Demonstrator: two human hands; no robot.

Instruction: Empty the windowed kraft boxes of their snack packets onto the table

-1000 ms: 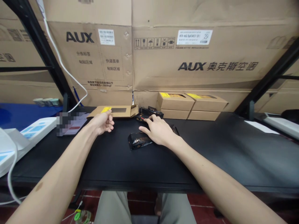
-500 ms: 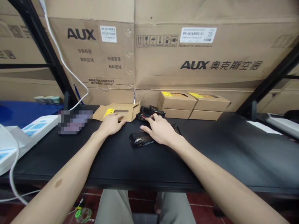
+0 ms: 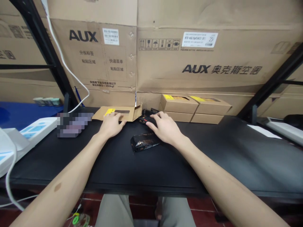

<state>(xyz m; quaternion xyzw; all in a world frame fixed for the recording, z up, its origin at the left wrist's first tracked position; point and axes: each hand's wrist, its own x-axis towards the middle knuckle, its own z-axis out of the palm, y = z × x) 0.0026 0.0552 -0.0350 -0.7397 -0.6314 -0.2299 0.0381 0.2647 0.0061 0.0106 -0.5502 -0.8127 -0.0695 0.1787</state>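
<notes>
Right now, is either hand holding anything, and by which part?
Left hand lies flat on the near edge of the cardboard box, not gripping. Right hand covers the black packets, fingers on the far one; a grip cannot be told.

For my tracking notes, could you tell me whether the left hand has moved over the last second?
Yes. The left hand moved forward and right: it was curled short of the flat carton and now lies on its front edge.

The left hand (image 3: pixel 111 125) lies flat on the open carton (image 3: pixel 118 113). Right of this carton, the right hand (image 3: pixel 165 129) covers black pouches (image 3: pixel 144 142).
</notes>
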